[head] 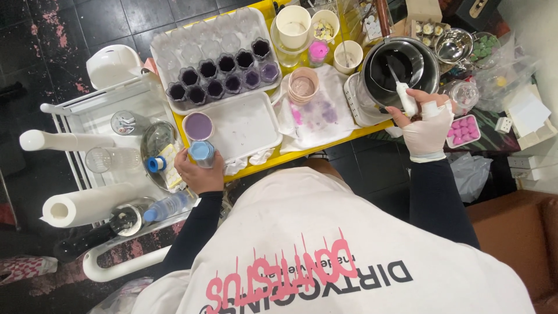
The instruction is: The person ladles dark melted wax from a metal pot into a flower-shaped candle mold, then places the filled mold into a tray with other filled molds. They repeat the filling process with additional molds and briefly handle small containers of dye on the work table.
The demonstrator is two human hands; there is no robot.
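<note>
The left hand (200, 173), bare, sits left of centre in the frame, fingers curled closed around something, knuckles facing the camera. Its forearm, in a dark sleeve, runs down and slightly left toward the lower middle of the frame. The right hand (427, 129), in a pale thin glove, is at the upper right, fingers pinched shut on a slim handle, wrist bent upward. Its dark-sleeved forearm drops steeply toward the lower right, elbow bent.

A mould tray (174, 49) is sitting behind a flat tray (247, 125); a pot (401, 64) is standing to their right.
</note>
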